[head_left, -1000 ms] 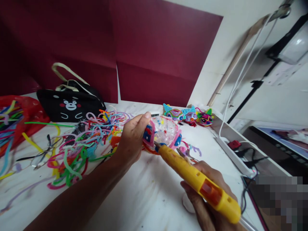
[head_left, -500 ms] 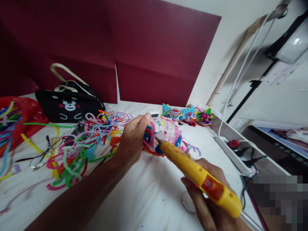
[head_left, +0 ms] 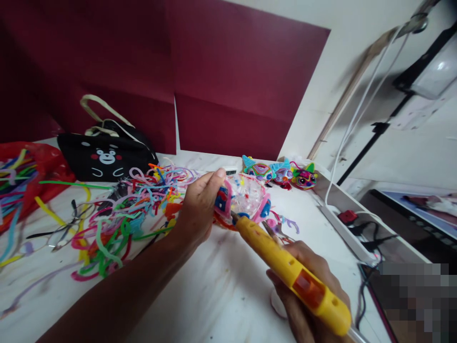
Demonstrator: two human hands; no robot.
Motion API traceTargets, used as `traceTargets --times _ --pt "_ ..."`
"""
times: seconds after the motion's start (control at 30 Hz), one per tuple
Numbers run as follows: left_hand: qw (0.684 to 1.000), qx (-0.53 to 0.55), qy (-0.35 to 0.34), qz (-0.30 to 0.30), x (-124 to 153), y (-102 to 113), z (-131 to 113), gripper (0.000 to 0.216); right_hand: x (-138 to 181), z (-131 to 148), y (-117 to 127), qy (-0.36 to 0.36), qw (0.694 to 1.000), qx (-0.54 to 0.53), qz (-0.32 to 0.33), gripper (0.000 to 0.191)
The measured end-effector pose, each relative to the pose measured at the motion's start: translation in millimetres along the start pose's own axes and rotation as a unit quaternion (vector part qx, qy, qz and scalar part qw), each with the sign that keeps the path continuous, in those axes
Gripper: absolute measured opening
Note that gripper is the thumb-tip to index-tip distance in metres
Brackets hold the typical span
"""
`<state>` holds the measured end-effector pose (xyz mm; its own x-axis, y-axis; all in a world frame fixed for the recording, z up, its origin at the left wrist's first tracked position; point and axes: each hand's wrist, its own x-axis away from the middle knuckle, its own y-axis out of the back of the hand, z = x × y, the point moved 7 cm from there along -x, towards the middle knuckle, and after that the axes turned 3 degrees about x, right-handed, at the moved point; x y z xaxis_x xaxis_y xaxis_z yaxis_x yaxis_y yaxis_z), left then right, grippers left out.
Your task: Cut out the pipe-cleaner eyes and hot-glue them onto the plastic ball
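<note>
My left hand (head_left: 200, 200) is closed on the left side of a clear plastic craft piece (head_left: 246, 193), rounded and edged with pink, blue and red pipe cleaners. Wrapped around a yellow hot glue gun (head_left: 273, 255) is my right hand (head_left: 316, 262), at the lower right. A clear glue stick (head_left: 357, 335) sticks out of the gun's back end. The gun's metal nozzle (head_left: 234, 216) is at the lower edge of the craft piece, by the pink border; whether it touches cannot be made out. A narrow metallic tool (head_left: 270, 230) shows partly behind the gun.
Tangled pipe cleaners (head_left: 117, 233) and glasses (head_left: 66, 231) lie at left, near a red bag (head_left: 53, 164) and a black bag (head_left: 107, 159). Finished pipe-cleaner figures (head_left: 303, 177) stand at the back. At right are a power strip (head_left: 352, 233) and a lamp stand (head_left: 367, 143).
The glue gun and my right hand have shifted slightly left and down, with the nozzle still by the pink border. My left hand keeps its hold on the craft piece. The view has moved slightly.
</note>
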<state>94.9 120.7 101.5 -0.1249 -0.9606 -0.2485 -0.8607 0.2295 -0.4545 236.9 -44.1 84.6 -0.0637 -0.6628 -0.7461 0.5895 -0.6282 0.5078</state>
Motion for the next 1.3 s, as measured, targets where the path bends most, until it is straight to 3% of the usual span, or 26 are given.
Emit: traceTargets --times 0.23,0.47,0.67,0.93,1.1,1.3 --pt "1.000 0.004 0.003 -0.013 0 3 5 0.038 -5 6 -2 0.021 0.999 0.040 0.018 0.014" --pt "0.999 0.019 0.018 -0.019 1 1 10 0.037 -3 3 -7 0.020 0.999 0.028 -0.014 0.020" --pt "0.999 0.021 0.024 -0.013 0 0 11 0.035 -3 3 -7 0.033 0.997 0.068 0.009 0.026" --pt "0.999 0.020 0.032 -0.024 0 1 11 0.036 4 -2 -4 0.016 0.999 0.043 0.025 0.020" --pt "0.999 0.032 0.033 -0.013 0 0 11 0.035 4 -3 -2 0.042 0.998 0.027 0.027 0.018" --pt "0.999 0.038 0.033 -0.017 0 0 11 0.037 6 -4 4 -0.001 1.000 0.013 0.015 0.021"
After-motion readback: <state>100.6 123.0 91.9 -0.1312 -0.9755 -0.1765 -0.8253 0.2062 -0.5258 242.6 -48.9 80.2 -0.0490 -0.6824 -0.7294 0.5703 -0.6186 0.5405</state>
